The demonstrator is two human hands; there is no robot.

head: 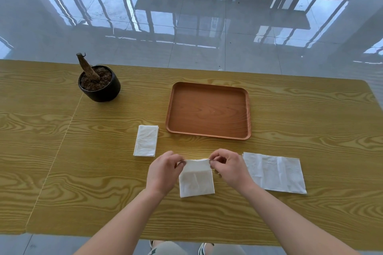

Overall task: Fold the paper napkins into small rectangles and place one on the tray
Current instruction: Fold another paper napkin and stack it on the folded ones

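left hand (163, 172) and right hand (230, 168) each pinch a top corner of the half-folded napkin (196, 182) | wooden tray (208, 109) bare | folded napkin (146, 140) left | open napkin (274, 172) right

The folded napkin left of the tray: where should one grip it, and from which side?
Probably pinch the folded napkin at its near short edge, coming from the person's side. It lies flat on the table, long side pointing away, so that edge is nearest.

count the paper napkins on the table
3: a folded napkin left of the tray, one held by both hands at centre, and a wider napkin at right.
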